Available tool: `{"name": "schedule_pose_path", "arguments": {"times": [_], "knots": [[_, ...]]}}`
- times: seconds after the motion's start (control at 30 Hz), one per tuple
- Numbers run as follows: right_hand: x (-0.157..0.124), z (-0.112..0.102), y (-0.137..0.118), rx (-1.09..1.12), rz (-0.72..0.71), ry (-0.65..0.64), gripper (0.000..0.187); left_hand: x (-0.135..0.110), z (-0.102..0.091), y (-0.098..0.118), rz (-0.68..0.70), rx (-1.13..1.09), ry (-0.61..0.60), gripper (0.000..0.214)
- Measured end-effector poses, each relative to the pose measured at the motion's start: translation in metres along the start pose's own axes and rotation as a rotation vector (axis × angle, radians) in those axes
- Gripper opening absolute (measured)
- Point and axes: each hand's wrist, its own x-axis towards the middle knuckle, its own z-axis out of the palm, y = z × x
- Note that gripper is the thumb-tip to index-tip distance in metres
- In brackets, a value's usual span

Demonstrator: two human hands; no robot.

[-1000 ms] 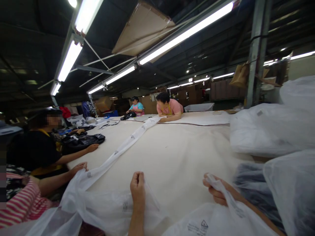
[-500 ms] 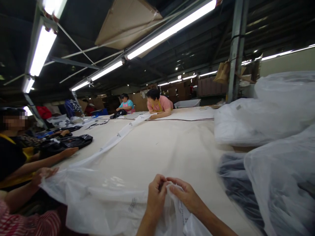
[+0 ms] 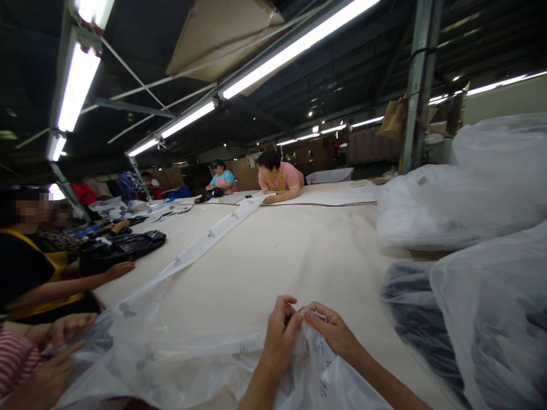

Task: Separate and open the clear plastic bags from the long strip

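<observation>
Both of my hands are close together at the near edge of the table, over a sheer white plastic bag (image 3: 314, 364) with dark printing. My left hand (image 3: 280, 336) is closed, its thumb and fingers pinching the gathered top of the plastic. My right hand (image 3: 331, 330) also pinches that bunched edge from the other side, fingertips almost meeting the left ones. More of the printed plastic sheet (image 3: 188, 353) spreads leftward over the table, where a co-worker's hands (image 3: 55, 359) in a striped sleeve touch it.
A pale table (image 3: 265, 256) stretches ahead. Plastic-wrapped bundles (image 3: 461, 210) pile up at right, with a bag of dark items (image 3: 427, 319) below. At left, another co-worker's arm (image 3: 102, 279) rests near black garments (image 3: 123, 247). Two people (image 3: 284, 176) work at the far side.
The co-worker in the striped sleeve has brought both hands onto the plastic at left, lowering it. My hands keep pinching the bag and have shifted slightly up and right in view.
</observation>
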Motion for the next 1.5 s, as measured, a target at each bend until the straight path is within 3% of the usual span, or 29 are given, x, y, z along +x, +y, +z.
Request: {"name": "schedule_pose_path", "arguments": {"times": [0.1, 0.23, 0.4, 0.67, 0.87, 0.97, 1.3, 1.5], "knots": [[0.003, -0.001, 0.002, 0.010, -0.019, 0.029, 0.054, 0.000, -0.002, 0.002, 0.015, 0.081, -0.018, 0.024], [0.011, -0.011, 0.005, 0.057, -0.005, 0.148, 0.058, 0.001, -0.011, 0.002, 0.087, 0.401, -0.031, 0.016], [0.021, -0.033, 0.005, 0.000, 0.017, 0.340, 0.060, 0.004, -0.028, -0.002, 0.132, 0.730, 0.095, 0.012], [0.025, -0.074, -0.015, -0.059, -0.025, 0.549, 0.051, 0.003, -0.058, 0.005, 0.123, 0.937, 0.228, 0.010], [0.020, -0.094, -0.025, -0.139, -0.100, 0.617, 0.046, -0.005, -0.093, 0.006, 0.058, 0.907, 0.211, 0.019], [0.021, -0.096, -0.024, -0.156, -0.101, 0.619, 0.048, -0.008, -0.100, 0.001, 0.038, 0.778, 0.174, 0.036], [0.021, -0.094, -0.022, -0.133, -0.075, 0.610, 0.051, -0.008, -0.096, -0.008, 0.001, 0.544, 0.021, 0.018], [0.021, -0.093, -0.021, -0.096, -0.078, 0.596, 0.046, -0.006, -0.083, -0.010, -0.102, 0.660, -0.025, 0.056]]}}
